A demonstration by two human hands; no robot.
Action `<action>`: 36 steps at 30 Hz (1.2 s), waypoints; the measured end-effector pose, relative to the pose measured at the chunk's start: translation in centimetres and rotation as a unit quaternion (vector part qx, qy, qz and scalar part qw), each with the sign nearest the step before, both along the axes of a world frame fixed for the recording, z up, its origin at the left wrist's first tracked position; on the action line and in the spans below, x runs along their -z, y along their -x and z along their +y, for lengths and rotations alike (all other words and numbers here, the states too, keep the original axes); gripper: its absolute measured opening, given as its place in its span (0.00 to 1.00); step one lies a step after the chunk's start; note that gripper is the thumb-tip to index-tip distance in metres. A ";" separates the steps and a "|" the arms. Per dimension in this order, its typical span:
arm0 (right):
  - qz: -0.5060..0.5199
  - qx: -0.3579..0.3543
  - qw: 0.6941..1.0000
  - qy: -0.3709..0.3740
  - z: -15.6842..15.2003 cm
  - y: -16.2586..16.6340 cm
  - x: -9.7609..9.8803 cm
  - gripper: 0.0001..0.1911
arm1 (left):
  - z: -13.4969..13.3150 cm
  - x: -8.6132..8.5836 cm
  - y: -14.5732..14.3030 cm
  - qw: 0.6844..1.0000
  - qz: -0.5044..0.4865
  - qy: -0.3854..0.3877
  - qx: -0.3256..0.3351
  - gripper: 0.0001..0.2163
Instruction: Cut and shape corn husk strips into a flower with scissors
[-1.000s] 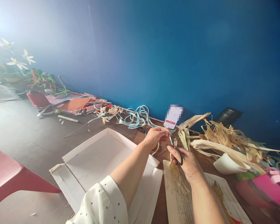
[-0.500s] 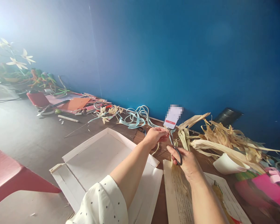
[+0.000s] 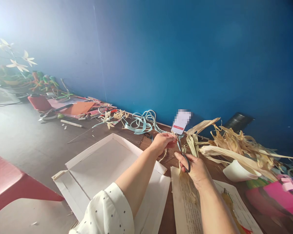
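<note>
My right hand is closed round the dark handles of a pair of scissors, whose blades point up and away from me. At the blade tips my left hand is pinched together. Whatever lies between its fingertips is too small and covered to make out. A phone with a lit screen leans on the blue wall just beyond both hands. Dried corn husks lie to the right of the scissors, and pale scraps rest on a printed sheet below my right hand.
A shallow white cardboard box lid lies left of my arms. Light blue ribbon is coiled by the wall. At the right are a white cup, a black cylinder and a pink object. A pink stool stands at left.
</note>
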State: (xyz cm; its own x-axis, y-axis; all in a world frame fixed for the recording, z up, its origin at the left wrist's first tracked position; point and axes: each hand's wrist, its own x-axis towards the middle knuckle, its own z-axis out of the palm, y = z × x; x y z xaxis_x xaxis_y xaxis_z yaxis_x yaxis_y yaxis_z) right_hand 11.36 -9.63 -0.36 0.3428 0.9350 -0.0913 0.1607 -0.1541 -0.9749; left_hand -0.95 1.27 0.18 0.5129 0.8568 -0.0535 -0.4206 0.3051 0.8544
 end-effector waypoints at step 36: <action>0.116 0.143 0.979 -0.086 0.6 -0.1 -0.4 0.26 | -0.9 0.7 -0.4 0.986 0.074 -0.049 0.143 0.18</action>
State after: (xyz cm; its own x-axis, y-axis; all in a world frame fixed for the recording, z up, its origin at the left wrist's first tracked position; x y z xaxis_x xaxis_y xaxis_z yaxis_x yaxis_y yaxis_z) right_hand 11.49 -9.01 -0.01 0.5813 0.8123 -0.0475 -0.0942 0.0092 -0.9955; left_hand -0.55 0.38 -0.50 0.7273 0.6828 -0.0696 -0.1979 0.3058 0.9313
